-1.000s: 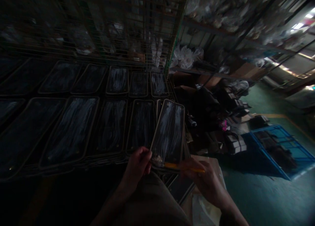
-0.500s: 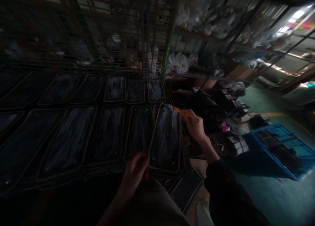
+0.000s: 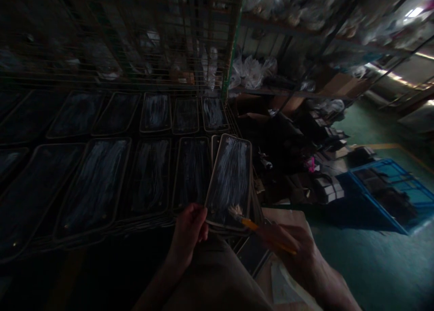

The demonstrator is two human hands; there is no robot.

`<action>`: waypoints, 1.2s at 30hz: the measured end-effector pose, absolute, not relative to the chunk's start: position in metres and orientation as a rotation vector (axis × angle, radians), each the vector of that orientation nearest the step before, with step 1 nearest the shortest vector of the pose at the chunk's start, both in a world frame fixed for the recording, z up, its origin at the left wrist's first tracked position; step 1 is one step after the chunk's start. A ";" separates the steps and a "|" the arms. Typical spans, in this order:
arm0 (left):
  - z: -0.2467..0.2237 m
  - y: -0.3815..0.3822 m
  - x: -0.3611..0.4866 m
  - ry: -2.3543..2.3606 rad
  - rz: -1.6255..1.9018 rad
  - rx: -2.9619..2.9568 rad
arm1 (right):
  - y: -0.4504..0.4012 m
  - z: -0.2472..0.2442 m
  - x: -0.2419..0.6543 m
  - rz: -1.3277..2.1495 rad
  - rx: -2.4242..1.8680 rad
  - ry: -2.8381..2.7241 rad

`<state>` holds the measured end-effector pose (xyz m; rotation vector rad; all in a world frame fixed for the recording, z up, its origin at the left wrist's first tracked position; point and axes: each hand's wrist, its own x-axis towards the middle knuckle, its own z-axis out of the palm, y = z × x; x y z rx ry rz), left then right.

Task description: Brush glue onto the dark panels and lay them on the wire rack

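My right hand (image 3: 288, 245) is closed round the yellow handle of a paintbrush (image 3: 249, 223). The brush's pale bristles are at the near end of a dark rectangular panel (image 3: 228, 180) with a light rim and rounded corners. Whitish streaks run lengthwise over the panel's face. My left hand (image 3: 190, 225) pinches the panel's near left edge between thumb and fingers. Beneath it lie more panels of the same kind, stacked. To the left, another streaked panel (image 3: 192, 173) lies close beside it.
Rows of similar dark panels (image 3: 93, 184) spread leftward before a wire rack (image 3: 217, 40). Plastic bags (image 3: 252, 71) fill shelves behind. A blue crate (image 3: 383, 198) with dark items stands on the green floor at right. Another dark panel (image 3: 252, 254) lies below on a light board (image 3: 288, 216).
My right hand has brought the brush from the panel's far end down to its near end. My left hand stays on the panel's edge. The view has shifted slightly.
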<state>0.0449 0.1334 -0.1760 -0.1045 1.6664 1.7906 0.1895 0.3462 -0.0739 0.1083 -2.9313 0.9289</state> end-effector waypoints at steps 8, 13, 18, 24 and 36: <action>-0.173 0.132 0.039 1.685 1.714 0.010 | 0.350 -0.078 0.192 1.011 -0.171 -2.730; -0.178 0.131 0.035 1.707 1.685 0.111 | 0.358 -0.083 0.207 0.964 -0.169 -2.767; -0.162 0.132 0.030 1.660 1.716 0.194 | 0.372 -0.104 0.195 0.802 -0.329 -2.512; -0.125 0.139 0.012 1.444 1.926 0.176 | 0.360 -0.153 0.143 0.709 -0.403 -2.450; -0.094 0.093 -0.044 1.440 2.390 0.123 | 0.356 -0.175 0.126 0.559 -0.280 -2.578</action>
